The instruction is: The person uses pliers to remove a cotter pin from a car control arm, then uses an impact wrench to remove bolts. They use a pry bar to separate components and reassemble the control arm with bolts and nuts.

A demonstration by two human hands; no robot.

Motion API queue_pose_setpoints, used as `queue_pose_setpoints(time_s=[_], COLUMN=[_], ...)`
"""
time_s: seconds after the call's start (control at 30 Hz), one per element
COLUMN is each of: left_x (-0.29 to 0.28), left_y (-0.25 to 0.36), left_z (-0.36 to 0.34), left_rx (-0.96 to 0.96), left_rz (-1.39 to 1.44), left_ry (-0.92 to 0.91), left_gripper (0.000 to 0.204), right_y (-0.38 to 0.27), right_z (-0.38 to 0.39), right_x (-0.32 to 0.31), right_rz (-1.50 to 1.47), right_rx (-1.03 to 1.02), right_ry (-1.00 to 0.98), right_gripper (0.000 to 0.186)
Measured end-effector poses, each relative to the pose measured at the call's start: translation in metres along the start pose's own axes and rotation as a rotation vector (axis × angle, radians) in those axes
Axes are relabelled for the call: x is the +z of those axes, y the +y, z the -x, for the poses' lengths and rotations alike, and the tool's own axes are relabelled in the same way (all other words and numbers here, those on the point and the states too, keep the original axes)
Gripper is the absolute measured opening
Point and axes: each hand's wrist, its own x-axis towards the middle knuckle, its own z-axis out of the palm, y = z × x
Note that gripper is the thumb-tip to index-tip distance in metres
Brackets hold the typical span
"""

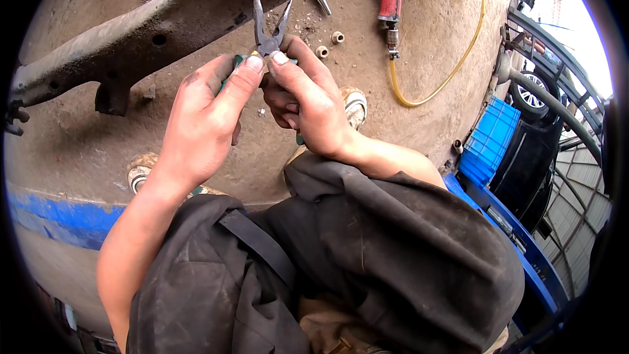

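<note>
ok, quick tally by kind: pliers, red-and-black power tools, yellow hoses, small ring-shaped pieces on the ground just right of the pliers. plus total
Pliers: 1
Red-and-black power tool: 1
Yellow hose: 1
Small ring-shaped pieces: 2
Total: 5

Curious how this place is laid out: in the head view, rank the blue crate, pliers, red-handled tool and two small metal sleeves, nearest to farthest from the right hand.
From the right hand:
1. Pliers, in its grip
2. Two small metal sleeves, just ahead
3. Red-handled tool, farther ahead and right
4. Blue crate, far off to the right
</note>
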Motion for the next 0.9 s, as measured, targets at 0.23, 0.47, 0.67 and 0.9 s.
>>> queue_pose_setpoints(time_s=[0.23,0.47,0.67,0.9], left_x=[0.001,-0.001,0.007,0.012], left_y=[0.0,0.008,0.012,0.021], left_z=[0.003,0.005,0.006,0.008], left_rx=[0.003,-0.09,-0.102,-0.254], left_rz=[0.011,0.123,0.111,0.373], left_ry=[0.043,-0.017,0.064,-0.061], left_gripper=[0.035,0.032,0.042,0.048], right_y=[0.005,-0.004,0.01,0.001], right_z=[-0.004,-0.008,-0.019,-0.013], right_x=[0.002,0.003,-0.006,-0.016], right_rz=[-0.008,0.078,0.214,0.571], right_rx=[-0.019,-0.02,-0.222,-0.301], right_ry=[-0.013,-0.148,-0.157,-0.068], right_gripper=[0.023,0.029,0.039,0.049])
